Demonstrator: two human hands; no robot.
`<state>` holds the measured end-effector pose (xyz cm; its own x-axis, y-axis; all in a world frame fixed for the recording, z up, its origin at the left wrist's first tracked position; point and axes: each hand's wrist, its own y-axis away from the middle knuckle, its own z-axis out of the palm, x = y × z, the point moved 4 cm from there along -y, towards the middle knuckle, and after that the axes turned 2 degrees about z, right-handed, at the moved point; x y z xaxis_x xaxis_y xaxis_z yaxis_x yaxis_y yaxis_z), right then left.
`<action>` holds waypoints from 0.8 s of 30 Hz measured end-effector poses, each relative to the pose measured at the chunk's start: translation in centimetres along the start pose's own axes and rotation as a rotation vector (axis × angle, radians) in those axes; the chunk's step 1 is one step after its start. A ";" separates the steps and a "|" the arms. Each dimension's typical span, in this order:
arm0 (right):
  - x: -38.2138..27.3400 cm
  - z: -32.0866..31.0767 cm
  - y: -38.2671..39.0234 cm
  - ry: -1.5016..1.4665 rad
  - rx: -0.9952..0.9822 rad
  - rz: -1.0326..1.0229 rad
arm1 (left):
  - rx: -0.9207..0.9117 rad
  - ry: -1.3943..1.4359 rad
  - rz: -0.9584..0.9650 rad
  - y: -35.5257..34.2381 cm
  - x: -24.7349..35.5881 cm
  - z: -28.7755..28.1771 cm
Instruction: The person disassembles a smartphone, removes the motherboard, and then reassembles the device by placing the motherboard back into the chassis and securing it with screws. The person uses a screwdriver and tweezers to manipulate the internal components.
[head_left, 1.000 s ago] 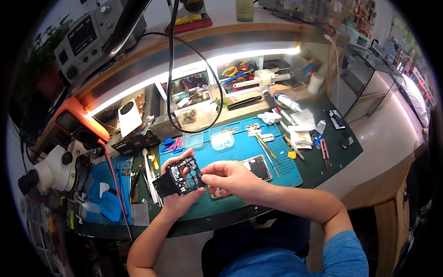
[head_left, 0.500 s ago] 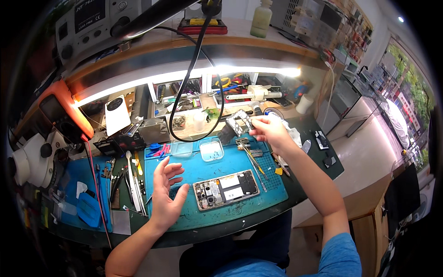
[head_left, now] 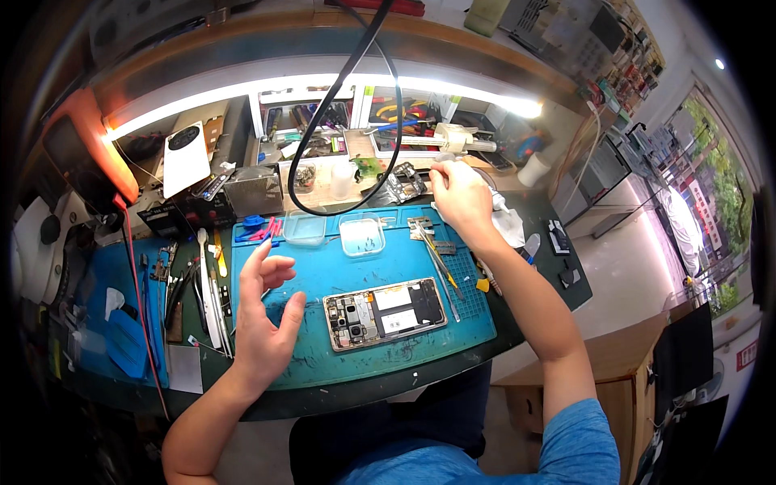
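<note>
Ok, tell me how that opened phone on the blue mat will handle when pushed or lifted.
The opened phone will probably stay stiff, as its slab-like body shows no sag. It seems fragile from above, since its inner parts lie uncovered. Lying flat on the blue mat, it looks unlikely to roll or tip.

Work mat: matt, rubbery-looking, scuffed.
Opened phone, on the mat: metallic-looking rim, smooth dark panel.
Clear box, on the mat's far part: smooth, glossy plastic.
Ledge, beyond the mat: pale wood.
Sleeve, nearer than the mat: matt blue cloth.
</note>
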<state>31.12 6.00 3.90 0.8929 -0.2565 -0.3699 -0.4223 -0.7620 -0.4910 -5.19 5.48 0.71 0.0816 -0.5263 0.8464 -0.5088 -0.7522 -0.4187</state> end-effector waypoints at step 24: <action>-1.5 -4.7 9.4 0.052 -0.292 -0.200 | -0.388 -0.378 0.150 0.6 1.4 1.9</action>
<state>26.58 -3.57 3.52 0.9634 -0.1094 -0.2446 -0.1825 -0.9362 -0.3002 -3.78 3.55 1.06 0.2490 -0.7753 0.5805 -0.8107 -0.4947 -0.3130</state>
